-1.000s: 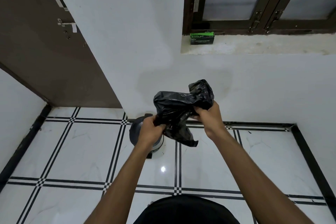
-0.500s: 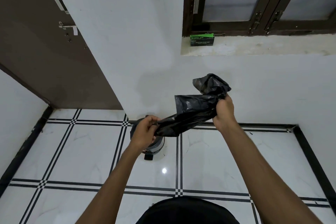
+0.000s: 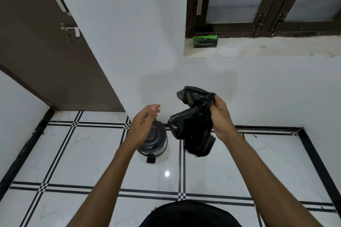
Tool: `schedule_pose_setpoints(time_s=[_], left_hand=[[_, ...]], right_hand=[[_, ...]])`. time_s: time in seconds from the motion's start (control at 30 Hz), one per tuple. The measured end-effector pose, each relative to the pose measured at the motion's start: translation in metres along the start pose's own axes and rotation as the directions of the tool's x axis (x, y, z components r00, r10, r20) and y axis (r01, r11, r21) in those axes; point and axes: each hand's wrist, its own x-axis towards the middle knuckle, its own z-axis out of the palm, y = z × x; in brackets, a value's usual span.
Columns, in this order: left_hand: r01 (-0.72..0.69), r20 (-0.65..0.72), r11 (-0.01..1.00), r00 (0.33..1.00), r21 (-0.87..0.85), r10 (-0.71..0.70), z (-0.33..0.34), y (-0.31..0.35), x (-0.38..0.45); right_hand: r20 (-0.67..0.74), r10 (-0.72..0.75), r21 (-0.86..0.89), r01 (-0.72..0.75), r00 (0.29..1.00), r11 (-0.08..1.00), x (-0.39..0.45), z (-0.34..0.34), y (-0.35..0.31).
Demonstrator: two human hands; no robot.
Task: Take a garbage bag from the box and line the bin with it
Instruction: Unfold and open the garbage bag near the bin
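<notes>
A crumpled black garbage bag [image 3: 191, 127] hangs from my right hand [image 3: 220, 116], which grips its upper part at chest height. My left hand [image 3: 145, 121] is apart from the bag, fingers spread and holding nothing. Below the left hand stands a small dark pedal bin [image 3: 155, 140] on the floor against the wall, its domed lid down and its pedal facing me. My left wrist covers part of the lid. The green garbage bag box [image 3: 205, 41] sits on the window ledge, up and to the right.
A white wall runs right behind the bin. A brown door [image 3: 42, 46] stands at the left. The window ledge [image 3: 267, 49] juts out above on the right. White glossy floor tiles [image 3: 88, 153] with black lines surround the bin.
My left hand has let go of the bag and opened above the bin. The bag, stretched between both hands before, now hangs bunched from my right hand alone.
</notes>
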Motion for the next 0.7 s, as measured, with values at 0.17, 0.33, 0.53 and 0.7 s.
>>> schedule_pose_setpoints(time_s=[0.17,0.33,0.53,0.7], left_hand=[[-0.090,0.149,0.993,0.984,-0.072,0.100,0.015,0.038,0.012],[-0.137,0.019,0.986,0.990,-0.097,0.140,0.023,0.043,0.017],[-0.256,-0.043,0.961,0.964,0.104,0.261,0.022,0.028,0.017],[-0.375,0.098,0.916,0.926,0.143,0.364,0.032,0.029,0.012]], right_hand=[[0.208,-0.100,-0.178,0.139,0.973,0.974,-0.017,0.011,-0.010],[0.385,-0.005,-0.269,0.118,0.923,0.956,-0.025,0.001,0.003],[0.224,0.170,-0.337,-0.088,0.960,0.937,-0.023,-0.011,-0.002],[0.132,0.226,-0.366,-0.165,0.965,0.916,-0.011,-0.001,-0.009]])
